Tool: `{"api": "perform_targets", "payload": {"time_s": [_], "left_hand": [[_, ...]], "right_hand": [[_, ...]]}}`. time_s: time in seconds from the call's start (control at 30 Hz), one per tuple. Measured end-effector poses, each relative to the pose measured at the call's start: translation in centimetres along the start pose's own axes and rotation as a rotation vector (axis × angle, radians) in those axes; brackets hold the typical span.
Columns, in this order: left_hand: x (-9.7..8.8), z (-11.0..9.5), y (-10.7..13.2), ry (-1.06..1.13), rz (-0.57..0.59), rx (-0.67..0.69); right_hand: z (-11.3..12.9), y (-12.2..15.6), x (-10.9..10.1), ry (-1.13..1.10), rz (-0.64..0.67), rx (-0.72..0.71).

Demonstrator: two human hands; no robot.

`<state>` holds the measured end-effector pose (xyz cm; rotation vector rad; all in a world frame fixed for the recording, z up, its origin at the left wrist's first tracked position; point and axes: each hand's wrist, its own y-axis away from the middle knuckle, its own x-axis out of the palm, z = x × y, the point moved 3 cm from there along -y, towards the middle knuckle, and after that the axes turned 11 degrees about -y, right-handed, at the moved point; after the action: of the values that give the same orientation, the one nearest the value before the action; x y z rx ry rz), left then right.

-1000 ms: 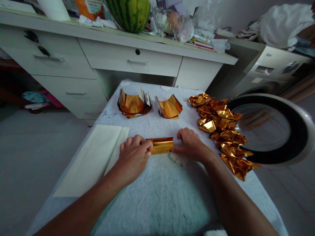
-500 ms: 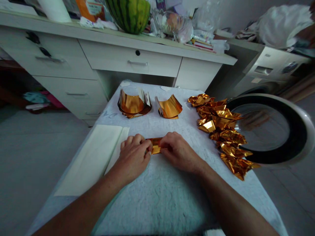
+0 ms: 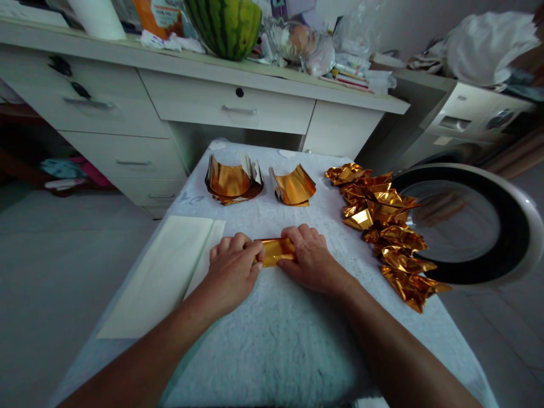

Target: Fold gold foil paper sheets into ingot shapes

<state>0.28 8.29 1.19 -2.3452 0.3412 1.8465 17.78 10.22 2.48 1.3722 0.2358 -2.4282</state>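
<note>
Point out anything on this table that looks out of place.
Nothing looks spilled or torn. Only the heap of folded gold pieces straggles down the right edge of the table, its nearest pieces right at the brink. The left hand and right hand hold one gold sheet down.

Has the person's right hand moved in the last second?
Yes. The right hand slid left along the gold foil strip, away from the crumpled foil pile, toward the left hand.

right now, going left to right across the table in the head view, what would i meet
cream paper sheet, left hand, gold foil strip, right hand, pile of folded gold foil, round white-rimmed disc
</note>
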Motion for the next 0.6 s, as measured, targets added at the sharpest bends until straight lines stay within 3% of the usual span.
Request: {"api": "perform_targets", "payload": {"time_s": [0.17,0.33,0.6], "left_hand": [[-0.2,-0.1,0.0,0.002,0.005,-0.003],[-0.2,-0.2,0.0,0.003,0.02,-0.031],[0.3,0.1,0.0,0.046,-0.061,-0.099]], "right_hand": [[-2.8,-0.2,-1.6,-0.01,0.064,0.084],[-3.6,-0.2,-2.7,-0.048,0.121,0.097],[-2.9,-0.1,-3.4,-0.223,0.096,-0.092]]}}
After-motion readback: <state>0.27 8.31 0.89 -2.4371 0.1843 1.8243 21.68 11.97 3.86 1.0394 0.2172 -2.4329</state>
